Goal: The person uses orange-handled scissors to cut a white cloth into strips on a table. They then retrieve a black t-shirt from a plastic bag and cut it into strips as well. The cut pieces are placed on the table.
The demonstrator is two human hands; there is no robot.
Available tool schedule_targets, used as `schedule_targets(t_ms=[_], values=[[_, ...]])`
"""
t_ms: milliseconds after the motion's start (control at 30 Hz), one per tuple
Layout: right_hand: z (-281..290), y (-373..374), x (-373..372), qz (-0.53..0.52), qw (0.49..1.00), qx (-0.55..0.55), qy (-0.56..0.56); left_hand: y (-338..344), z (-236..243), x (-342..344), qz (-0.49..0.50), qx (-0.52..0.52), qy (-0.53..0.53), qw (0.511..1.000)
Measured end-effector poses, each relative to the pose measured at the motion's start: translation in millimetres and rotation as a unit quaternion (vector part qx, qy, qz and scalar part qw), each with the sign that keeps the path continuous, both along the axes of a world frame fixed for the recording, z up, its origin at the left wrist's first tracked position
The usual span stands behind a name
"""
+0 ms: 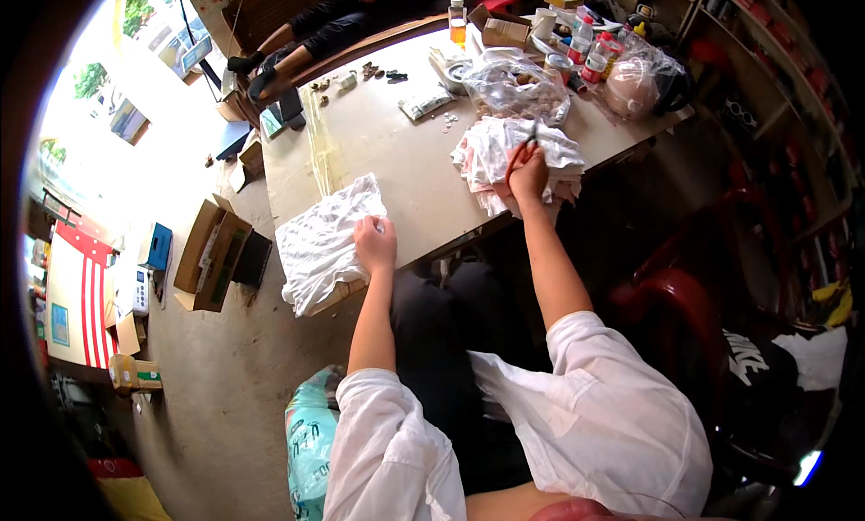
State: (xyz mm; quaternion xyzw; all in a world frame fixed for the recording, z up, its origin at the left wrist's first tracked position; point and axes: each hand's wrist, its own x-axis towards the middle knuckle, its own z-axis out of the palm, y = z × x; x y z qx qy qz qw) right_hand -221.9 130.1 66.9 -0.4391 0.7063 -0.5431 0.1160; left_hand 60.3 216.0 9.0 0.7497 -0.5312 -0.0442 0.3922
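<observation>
Clearly, the right grip (530,173) clamps red-handled scissors (514,164) over a white-and-pink cloth stack (478,151), while the left grip (375,243), closure unclear, touches the right edge of a crumpled white cloth (324,237), near left.

White shirt (622,422), black trousers (428,327)

a pale table (423,183) is carrying many things. a crumpled white cloth (326,237) is lying at its near left corner. a stack of white and pink cloths (482,156) is resting farther right, with a clear plastic bag (512,88) of brownish pieces sitting just behind it. a flat packet (425,103) is lying near the middle, and a bottle of orange liquid (458,30) is standing toward the far edge.
</observation>
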Motion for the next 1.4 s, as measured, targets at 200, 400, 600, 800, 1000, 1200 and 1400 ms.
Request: schedule_targets(t_ms=[200,400,600,800,1000,1200,1400], values=[[-2.3,12.8,29.4,0.093,0.988,0.106,0.059,2.3,0.1,1.0,-0.012,-0.011,-0.010,1.000],[-11.1,33.1,92.8,0.135,0.986,-0.071,0.069,1.4,0.9,1.5,-0.032,-0.003,-0.046,0.998],[-9.3,58.3,161.1,0.285,0.955,0.051,-0.062,0.2,-6.7,9.8,-0.031,-0.002,-0.040,0.999],[-29.5,62.9,174.5,0.339,0.930,0.121,-0.071,-2.6,-6.5,14.5,-0.065,-0.027,-0.054,0.996],[-20.7,75.4,171.8,0.352,0.915,0.144,-0.137,-17.5,-15.6,23.3,-0.100,0.034,-0.014,0.994],[-13.8,66.1,165.3,0.280,0.925,0.106,-0.233,-102.2,-72.3,40.6,-0.191,0.057,0.257,0.946],[-12.6,36.6,141.6,0.226,0.916,0.095,-0.317,-170.9,-88.7,1.4,-0.127,0.116,0.246,0.954]])
